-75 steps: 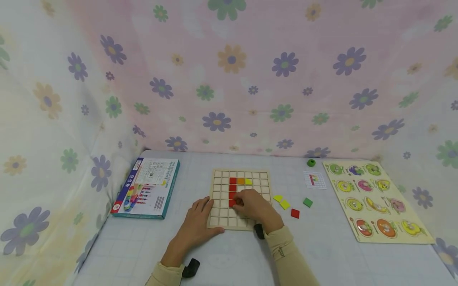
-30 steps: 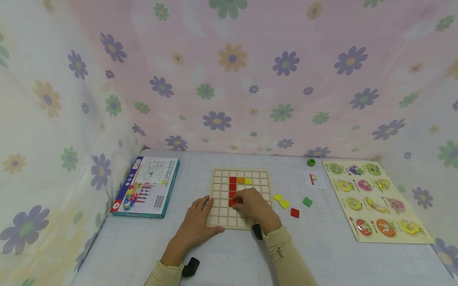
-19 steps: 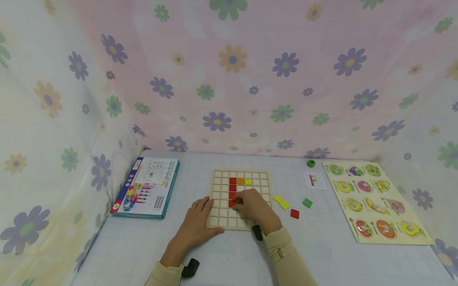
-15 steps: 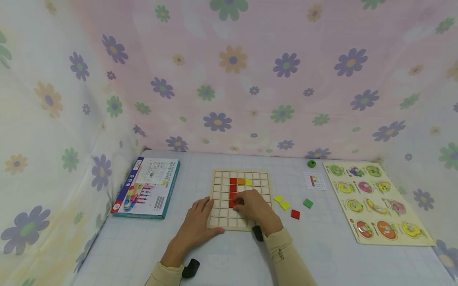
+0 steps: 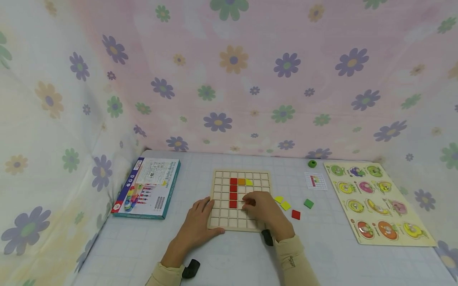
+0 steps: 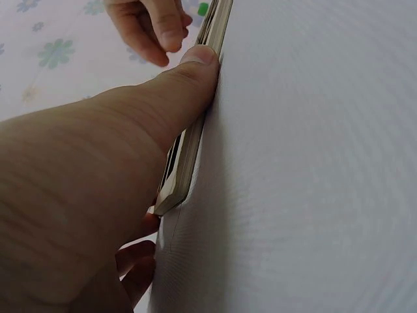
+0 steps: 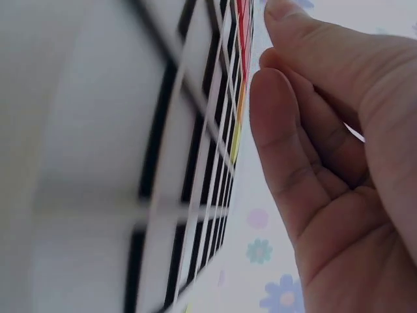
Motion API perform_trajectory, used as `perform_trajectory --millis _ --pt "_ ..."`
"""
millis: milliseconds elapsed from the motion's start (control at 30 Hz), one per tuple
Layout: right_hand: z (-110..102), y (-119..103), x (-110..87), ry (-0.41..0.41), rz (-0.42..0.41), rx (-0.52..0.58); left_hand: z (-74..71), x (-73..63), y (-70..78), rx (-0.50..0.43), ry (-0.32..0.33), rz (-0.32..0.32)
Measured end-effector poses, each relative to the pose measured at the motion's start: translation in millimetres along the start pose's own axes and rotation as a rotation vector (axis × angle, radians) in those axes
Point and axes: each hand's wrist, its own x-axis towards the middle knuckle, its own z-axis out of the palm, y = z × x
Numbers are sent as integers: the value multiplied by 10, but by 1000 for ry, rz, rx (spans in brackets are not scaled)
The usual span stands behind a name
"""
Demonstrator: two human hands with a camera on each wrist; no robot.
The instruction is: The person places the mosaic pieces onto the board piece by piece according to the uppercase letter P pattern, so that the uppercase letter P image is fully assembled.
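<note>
A wooden grid board (image 5: 224,221) lies on the table before me. Several red tiles (image 5: 233,196) form a column in its cells, with an orange tile (image 5: 241,181) and a yellow tile (image 5: 249,182) beside the top one. My left hand (image 5: 196,222) braces the board's near left corner, fingers along the left side and thumb (image 6: 189,78) against the front edge. Over the right part of the grid is my right hand (image 5: 266,209), its fingers loosely bent. In the right wrist view a gap shows between thumb and fingertips (image 7: 272,98), with nothing held.
Right of the board lie loose yellow tiles (image 5: 285,205), a red tile (image 5: 295,214) and a green tile (image 5: 309,203). Behind them are a pattern card (image 5: 316,181) and a green bead (image 5: 312,163). A fruit puzzle board (image 5: 377,216) lies far right, a toy box (image 5: 146,188) left.
My right hand has let go of the lowest red tile in the column and drawn back to the right. That tile now shows fully in its cell. The left hand stays put.
</note>
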Motion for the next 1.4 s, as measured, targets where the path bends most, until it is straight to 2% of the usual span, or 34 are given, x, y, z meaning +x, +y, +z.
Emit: perform_trajectory --millis 267,467,800,1000,1167,1300,1400 --pt "-154 287 -163 99 -13 33 -16 -4 9 8 -2 -4" --pt "-305 513 -315 118 43 49 -29 -12 24 -11 -6 -16" --pt "-595 915 -700 179 165 56 -20 -4 18 -8 -8 -15" --pt "-650 1161 -860 181 286 77 -6 5 -1 -2 -10 -10" --pt "-689 1255 -934 162 363 62 3 2 -5 -2 -14 -14" --pt "-687 1288 -960 141 396 82 9 -7 -5 -8 -15 -19" --pt "-675 1314 -986 138 388 101 24 2 2 -2 -13 -15"
